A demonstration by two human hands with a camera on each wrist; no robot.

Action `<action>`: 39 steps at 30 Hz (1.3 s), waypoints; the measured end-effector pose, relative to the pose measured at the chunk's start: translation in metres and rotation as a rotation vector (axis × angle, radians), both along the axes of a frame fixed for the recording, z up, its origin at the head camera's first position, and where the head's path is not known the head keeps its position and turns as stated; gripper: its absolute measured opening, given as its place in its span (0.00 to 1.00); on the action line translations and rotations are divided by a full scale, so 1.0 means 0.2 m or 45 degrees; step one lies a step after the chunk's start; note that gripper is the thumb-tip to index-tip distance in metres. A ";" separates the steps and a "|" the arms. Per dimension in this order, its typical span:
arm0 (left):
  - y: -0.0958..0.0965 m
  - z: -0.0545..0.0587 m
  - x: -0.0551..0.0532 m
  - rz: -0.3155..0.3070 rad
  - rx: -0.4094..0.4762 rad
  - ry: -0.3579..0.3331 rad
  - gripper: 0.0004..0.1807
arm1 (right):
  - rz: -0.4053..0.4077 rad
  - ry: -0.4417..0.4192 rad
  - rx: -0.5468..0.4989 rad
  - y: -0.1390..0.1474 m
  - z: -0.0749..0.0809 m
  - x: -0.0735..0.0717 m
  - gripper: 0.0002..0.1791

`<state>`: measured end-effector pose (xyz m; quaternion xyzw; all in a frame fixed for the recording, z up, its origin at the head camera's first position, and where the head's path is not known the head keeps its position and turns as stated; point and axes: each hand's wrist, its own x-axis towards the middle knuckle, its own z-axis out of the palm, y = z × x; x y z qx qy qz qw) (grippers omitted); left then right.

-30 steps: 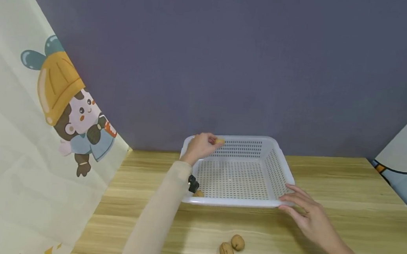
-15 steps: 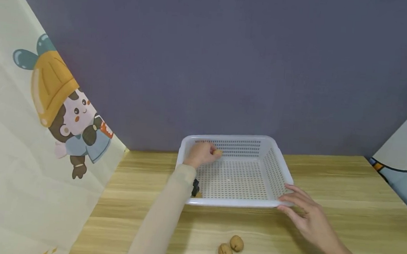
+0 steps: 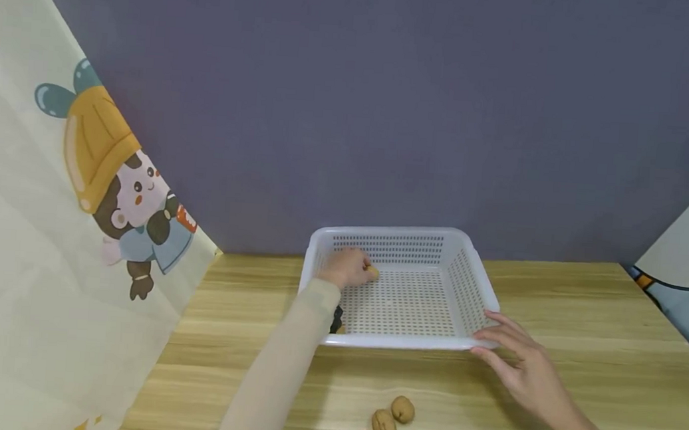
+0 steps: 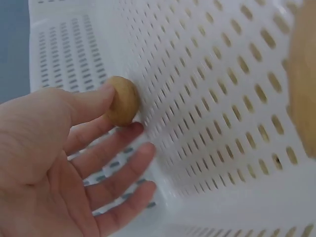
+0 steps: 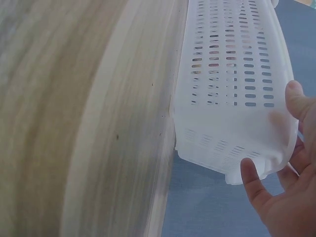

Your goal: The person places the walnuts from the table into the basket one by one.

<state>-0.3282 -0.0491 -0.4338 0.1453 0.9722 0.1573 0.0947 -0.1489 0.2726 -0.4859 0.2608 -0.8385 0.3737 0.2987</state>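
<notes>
L wrist view caught what head view mostly hid: L hand point(image 4: 64, 182) had walnut point(image 4: 126, 101) pinched btwn thumb & index, other fingers spread, nut against basket's point(image 3: 395, 342) perforated floor. R hand point(image 3: 525, 371) gripped near-R corner rim. Vs 1 s ago, L hand w/ walnut had dropped from up by far rim.

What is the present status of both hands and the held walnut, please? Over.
Left hand pinches walnut inside basket. Right hand holds basket's near right corner. Nothing visibly in the way.
</notes>
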 end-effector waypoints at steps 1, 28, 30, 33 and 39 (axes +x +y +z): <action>0.01 0.00 0.00 0.001 -0.005 0.005 0.21 | -0.001 0.006 -0.002 0.00 0.00 0.00 0.22; -0.08 0.47 0.41 -0.328 0.528 0.218 0.25 | -0.013 0.010 0.001 0.03 -0.01 0.00 0.24; -0.07 0.47 0.46 -0.362 0.597 0.197 0.24 | -0.025 0.003 0.007 0.03 -0.01 0.00 0.24; -0.07 0.46 0.55 -0.410 0.706 0.150 0.22 | -0.026 0.000 0.012 0.02 -0.01 0.00 0.23; -0.04 0.36 0.70 -0.563 0.853 0.009 0.18 | -0.014 0.015 0.014 0.02 0.00 0.00 0.23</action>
